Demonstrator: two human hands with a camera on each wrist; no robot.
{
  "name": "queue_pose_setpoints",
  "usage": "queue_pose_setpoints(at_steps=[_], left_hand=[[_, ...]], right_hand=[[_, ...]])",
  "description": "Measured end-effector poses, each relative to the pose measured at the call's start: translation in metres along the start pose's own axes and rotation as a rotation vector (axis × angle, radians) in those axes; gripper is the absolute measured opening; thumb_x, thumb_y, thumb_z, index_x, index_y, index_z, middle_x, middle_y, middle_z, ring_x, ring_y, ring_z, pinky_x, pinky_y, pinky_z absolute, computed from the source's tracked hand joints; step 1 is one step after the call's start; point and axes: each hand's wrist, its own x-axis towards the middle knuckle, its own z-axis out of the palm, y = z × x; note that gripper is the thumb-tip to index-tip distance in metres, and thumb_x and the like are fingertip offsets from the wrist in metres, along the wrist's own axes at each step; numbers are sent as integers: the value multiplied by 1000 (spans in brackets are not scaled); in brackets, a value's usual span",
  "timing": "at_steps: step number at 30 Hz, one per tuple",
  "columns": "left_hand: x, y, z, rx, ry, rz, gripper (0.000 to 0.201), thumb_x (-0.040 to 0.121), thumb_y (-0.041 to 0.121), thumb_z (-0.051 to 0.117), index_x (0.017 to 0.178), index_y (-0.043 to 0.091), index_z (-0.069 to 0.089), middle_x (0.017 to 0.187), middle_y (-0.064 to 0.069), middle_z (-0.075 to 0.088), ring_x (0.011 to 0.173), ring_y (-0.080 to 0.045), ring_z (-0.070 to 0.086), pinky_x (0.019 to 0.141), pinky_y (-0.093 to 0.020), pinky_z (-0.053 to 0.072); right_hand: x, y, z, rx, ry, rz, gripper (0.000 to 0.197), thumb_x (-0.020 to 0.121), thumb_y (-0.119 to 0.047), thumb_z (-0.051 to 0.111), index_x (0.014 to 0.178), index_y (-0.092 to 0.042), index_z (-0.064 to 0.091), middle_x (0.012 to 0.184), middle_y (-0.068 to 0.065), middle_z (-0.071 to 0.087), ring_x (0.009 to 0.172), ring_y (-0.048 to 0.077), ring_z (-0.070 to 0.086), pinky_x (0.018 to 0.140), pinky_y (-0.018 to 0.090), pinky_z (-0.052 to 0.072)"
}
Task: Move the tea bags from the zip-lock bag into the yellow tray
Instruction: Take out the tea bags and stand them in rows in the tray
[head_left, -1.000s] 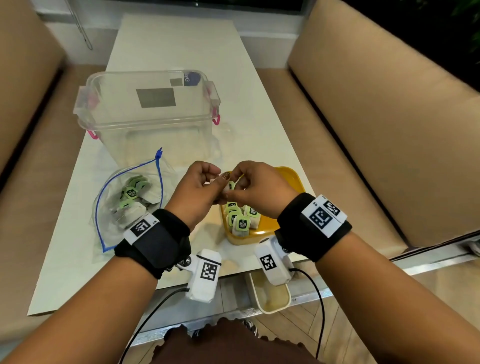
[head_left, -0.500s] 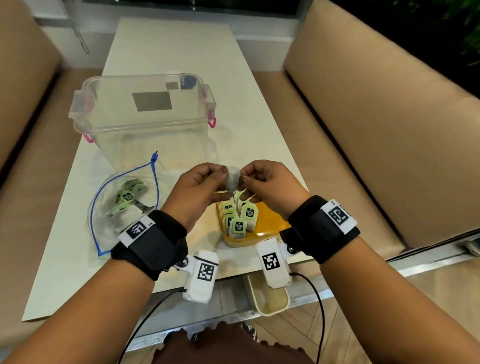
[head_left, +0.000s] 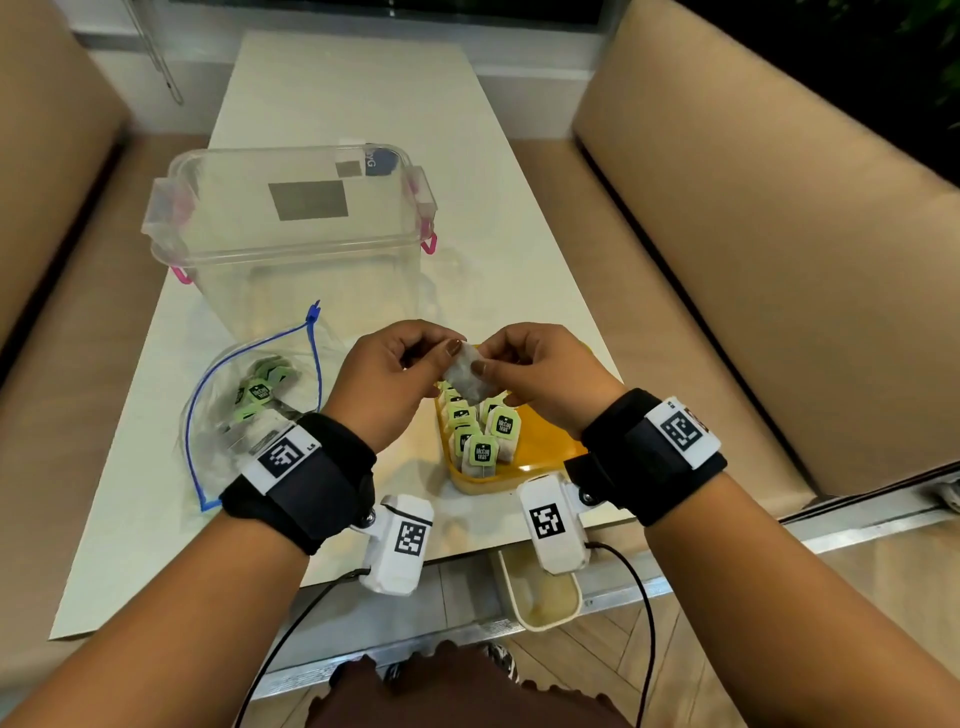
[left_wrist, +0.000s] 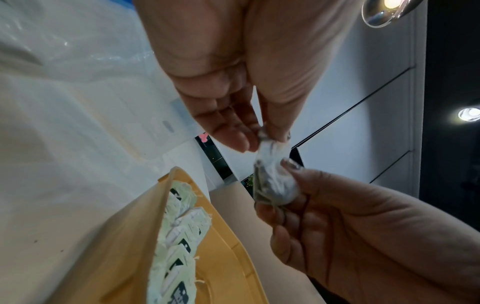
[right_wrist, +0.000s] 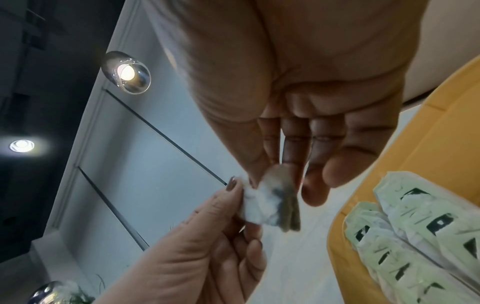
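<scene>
Two hands work over a long pale worktop, and we take the scene from the biggest thing down. At twelve o'clock stands a clear lidded storage box, no part of our job. Lying flat at nine o'clock, the zip-lock bag has several green-tagged bags left inside. Just past the near edge at five o'clock sits the yellow tray, with a row of tea bags standing along its left side.

Our left hand and right hand meet above the tray's far end, apart from it. Between them we hold one tea bag: left fingers pinch its upper corner, right fingers pinch the opposite side, the remaining fingers curled loosely.

We judge the paper to be thin, so pulling the two pinches apart could tear it and spill leaf. Its string and tag are not plainly visible; a loose string could snag the standing row and topple it as we lower. Letting go too high might land it outside the rim.
</scene>
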Motion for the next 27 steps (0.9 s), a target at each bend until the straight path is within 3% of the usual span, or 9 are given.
queue_pose_setpoints(at_steps=[3, 7, 10, 13, 17, 20, 22, 24, 27], left_hand=[[2, 0, -3, 43, -20, 28, 14, 92, 14, 61, 92, 23, 72, 91, -5, 72, 77, -19, 62, 60, -23, 51], [4, 2, -5, 49, -35, 57, 14, 89, 16, 65, 93, 27, 72, 87, 0, 72, 73, -8, 59, 65, -21, 49], [6, 2, -3, -21, -14, 45, 14, 89, 17, 65, 96, 28, 68, 90, -2, 70, 80, -12, 62, 67, -27, 55], [6, 0, -2, -63, -35, -25, 7, 91, 17, 61, 91, 24, 64, 87, 1, 67, 77, -10, 63, 65, -27, 56], [8, -2, -5, -50, -132, -54, 16, 97, 11, 51, 84, 19, 56, 81, -2, 61, 75, -14, 61, 68, -32, 56], [9, 1, -6, -65, -168, -77, 18, 100, 11, 45, 86, 18, 53, 80, 0, 59, 73, -13, 60, 67, -33, 54], [9, 2, -5, -49, -195, -72, 17, 100, 14, 45, 87, 19, 54, 81, -1, 59, 75, -14, 59, 67, -33, 53], [9, 2, -2, -42, -221, -70, 16, 100, 16, 45, 88, 20, 55, 83, 0, 60, 76, -13, 59, 66, -31, 52], [8, 2, 1, -89, -234, -83, 17, 100, 14, 45, 88, 19, 55, 77, 7, 62, 69, -5, 60, 62, -25, 53]], right_hand=[[1, 1, -1, -10, -1, -32, 12, 87, -12, 67, 94, -4, 68, 75, 4, 65, 59, 4, 58, 52, 12, 46], [1, 0, -3, -38, -40, -68, 15, 85, -14, 70, 92, -1, 69, 73, 6, 65, 59, 3, 55, 52, 11, 44], [4, 2, -3, 101, -9, -34, 9, 87, -6, 66, 90, 2, 65, 77, 16, 64, 60, 13, 58, 54, 18, 49], [6, 4, -3, 337, -18, 18, 3, 87, 2, 62, 90, 2, 61, 82, 22, 64, 62, 20, 62, 61, 26, 57], [6, 2, -5, 324, -69, -10, 10, 91, 5, 54, 99, 4, 60, 88, 21, 65, 66, 23, 64, 67, 30, 58], [7, -3, -9, 251, -74, -54, 41, 87, 16, 35, 109, -7, 61, 97, 9, 64, 67, 16, 63, 63, 28, 54], [9, -6, -12, 117, -44, -132, 52, 86, 14, 35, 113, -20, 63, 108, 3, 64, 70, 13, 63, 63, 26, 51], [10, -8, -12, 15, -69, -223, 52, 88, 9, 41, 110, -31, 64, 114, 5, 65, 71, 22, 60, 67, 29, 51], [11, -10, -13, -71, -77, -286, 32, 88, -8, 57, 98, -37, 66, 107, -6, 69, 78, 29, 63, 79, 42, 54]])
